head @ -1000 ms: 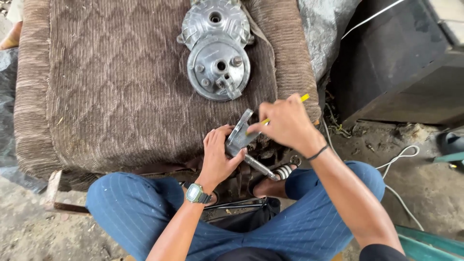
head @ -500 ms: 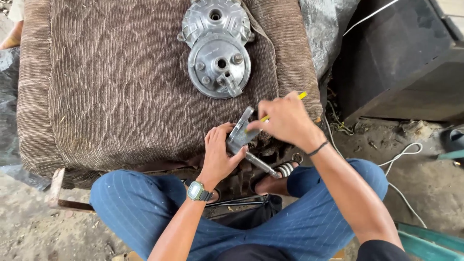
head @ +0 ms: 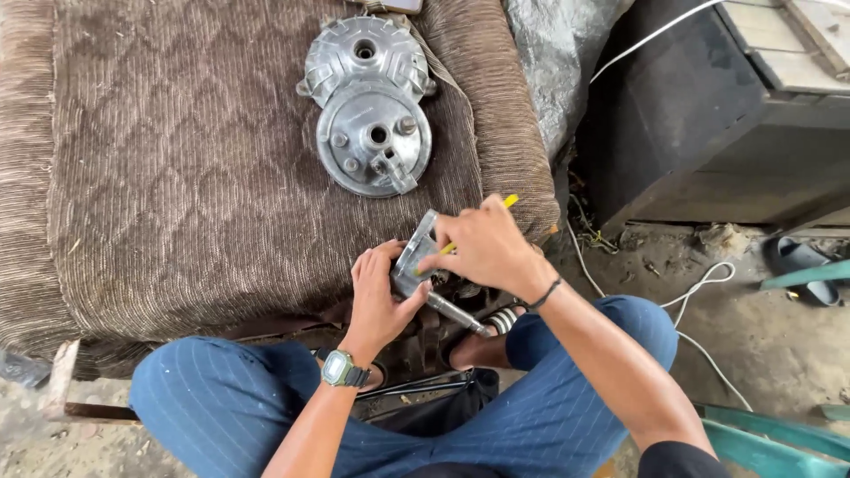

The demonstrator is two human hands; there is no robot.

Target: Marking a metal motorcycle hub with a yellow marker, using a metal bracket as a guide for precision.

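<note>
Left hand (head: 379, 296) cupped, fingers curled inward; right hand (head: 482, 248) pinched closed just beside it, wrists bent

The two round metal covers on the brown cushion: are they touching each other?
Touching. The head view shows the lower round cover overlapping the bottom edge of the upper ribbed cover, no cushion visible between them.

Small silvery metal part (head: 414, 258), tilted, shaft downward, thin yellow tool (head: 478, 226), perhaps a pencil

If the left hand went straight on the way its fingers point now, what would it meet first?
The left hand points up, away from the body, already gripping the small silver metal part. Beyond that, probably the brown quilted cushion, then the round silver metal plate; depth is unclear.
</note>
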